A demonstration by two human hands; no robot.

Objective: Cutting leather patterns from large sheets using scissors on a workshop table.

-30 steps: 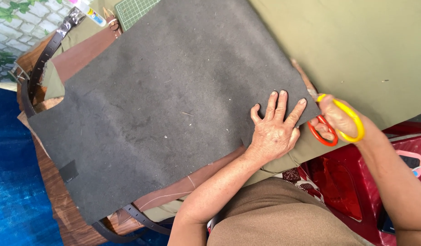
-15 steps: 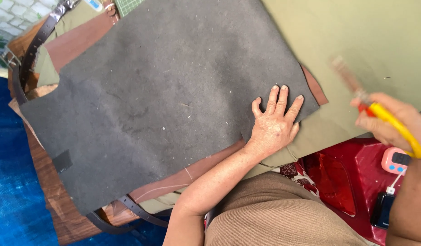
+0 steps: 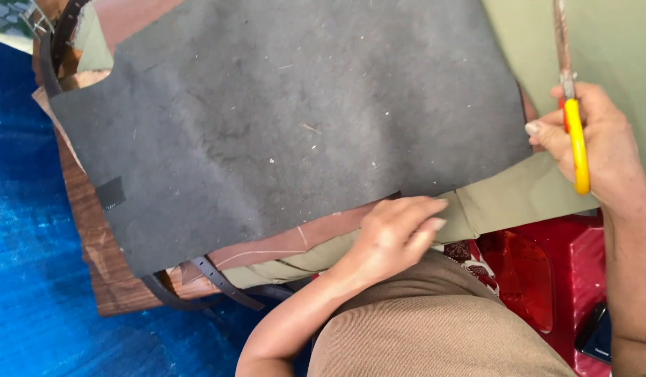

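A large dark grey sheet (image 3: 288, 119) of felt-like material lies over a brown leather piece (image 3: 267, 244) and olive green fabric (image 3: 518, 199) on a small wooden table (image 3: 103, 279). My left hand (image 3: 396, 234) rests at the near edge of the grey sheet, fingers curled over the olive fabric. My right hand (image 3: 588, 150) is raised at the right, gripping scissors (image 3: 573, 119) with yellow and red handles, blades pointing away from me.
Dark belt straps (image 3: 211, 279) hang off the table's near edge and another strap (image 3: 57, 35) lies at the far left. A blue tarp (image 3: 30, 244) covers the floor on the left. A red plastic stool (image 3: 546, 279) stands at the right by my lap.
My left hand slid from lying flat on the grey sheet's right corner back to its near edge. My right hand lifted the scissors up and turned the blades away.
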